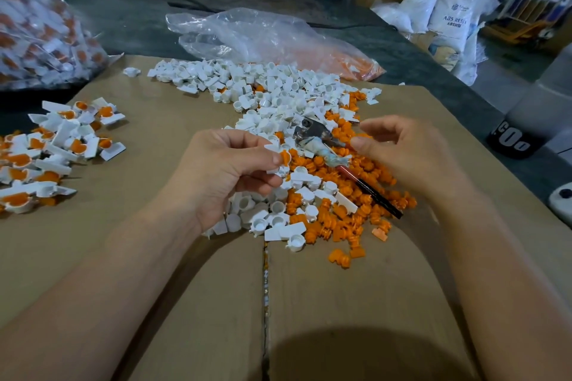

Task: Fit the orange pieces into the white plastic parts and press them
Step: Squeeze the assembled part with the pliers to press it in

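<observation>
Your left hand pinches a white part with an orange piece seated. Your right hand hangs loosely curled over the loose pile mid-tabletop; cannot tell whether it grasps anything.

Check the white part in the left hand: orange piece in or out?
In. The orange piece sits in the white part that the left hand pinches; fully pressed, cannot tell.

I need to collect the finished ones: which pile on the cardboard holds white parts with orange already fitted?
The left pile: its white parts show orange seated inside. In the middle pile white and orange lie loose.
</observation>
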